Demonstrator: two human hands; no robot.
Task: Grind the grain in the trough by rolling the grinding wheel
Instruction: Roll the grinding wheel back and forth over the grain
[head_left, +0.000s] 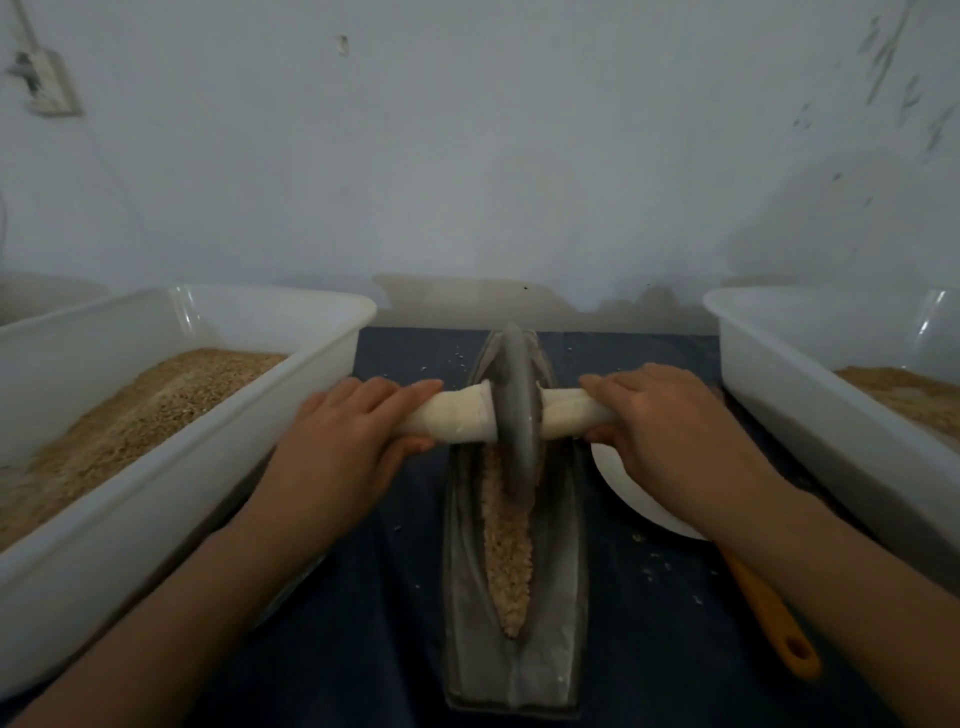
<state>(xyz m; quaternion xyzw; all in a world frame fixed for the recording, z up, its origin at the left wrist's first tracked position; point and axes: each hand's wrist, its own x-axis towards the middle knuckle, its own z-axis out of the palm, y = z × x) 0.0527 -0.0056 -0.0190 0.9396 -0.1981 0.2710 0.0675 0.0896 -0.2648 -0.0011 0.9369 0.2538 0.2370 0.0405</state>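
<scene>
Both hands grip hard: left hand (347, 432) and right hand (658, 422) wrap the handle (457, 413) either side of the grinding wheel (515, 410), upright in the trough (511, 597) over grain (506, 561).

body: 2 bare forearms | left grip (343, 441) ungloved | right grip (670, 431) ungloved

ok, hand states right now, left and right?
Left hand: grips the wheel's left handle.
Right hand: grips the right handle.

Grey wheel (514, 410), white handle (457, 415), blue cloth (363, 597)
</scene>
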